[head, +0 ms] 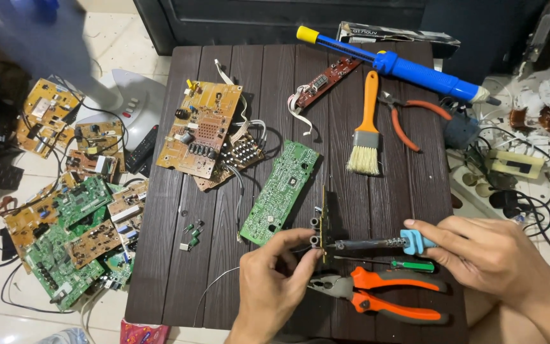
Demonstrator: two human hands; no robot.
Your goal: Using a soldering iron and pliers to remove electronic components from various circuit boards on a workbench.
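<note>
A: What's in hand at the dark slatted wooden table [179,255]?

B: Soldering, I'd judge. The left hand [274,280] pinches a small dark circuit board stood on edge [323,223], fingers closed on its lower end with 2 grey round jacks. The right hand [488,251] is wrapped around the blue-handled soldering iron [377,243], its tip touching the board.

A: And next?

B: Probably a steady tip on 1 joint. The orange-handled pliers [377,293] lie just below.
</note>
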